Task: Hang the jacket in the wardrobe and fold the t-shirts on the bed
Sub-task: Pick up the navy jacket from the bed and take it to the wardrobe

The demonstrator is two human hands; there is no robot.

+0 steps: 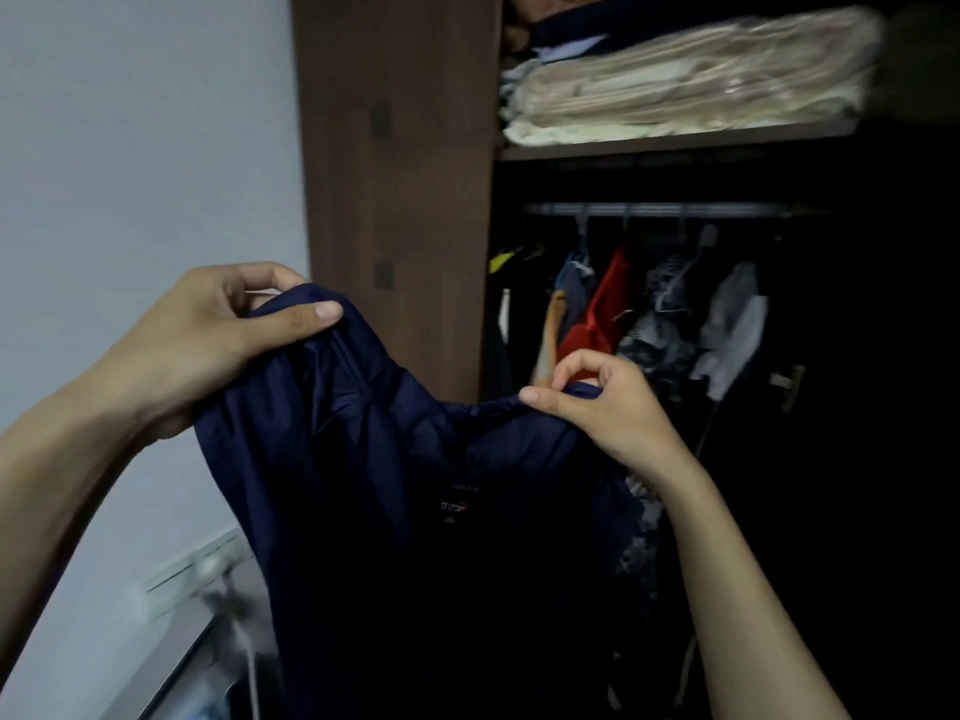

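Holding up a navy jacket (395, 485) in front of the open wardrobe (400, 174), I am watching both hands work along its top edge. My left hand (208, 340), at about nine o'clock in the view, is closing its grip round a bunched fold of the fabric: the thumb is lying flat across the front of the cloth and the fingers are curling behind it. My right hand (597, 402), just right of centre, is pinching the other end of the same edge between thumb and curled forefinger, with the remaining fingers arching above the pinch. Between the two grips the fabric is sagging in a shallow dip, and the rest of the jacket is hanging straight down toward six o'clock, running out of the frame at the bottom.

A small printed label (456, 506) is showing on the dark cloth below the dip, too blurred for me to read. Behind the jacket, toward three o'clock, hanging clothes (613, 314) are crowding a rail (654, 209), among them a red garment; the lower wardrobe is sinking into darkness and I cannot make out what lies there. At one o'clock, folded pale linens (691, 85) are sitting on a shelf (675, 140), smeared by motion. At seven o'clock something pale and blurred is lying against the wall (130, 148), and I cannot tell what it is.
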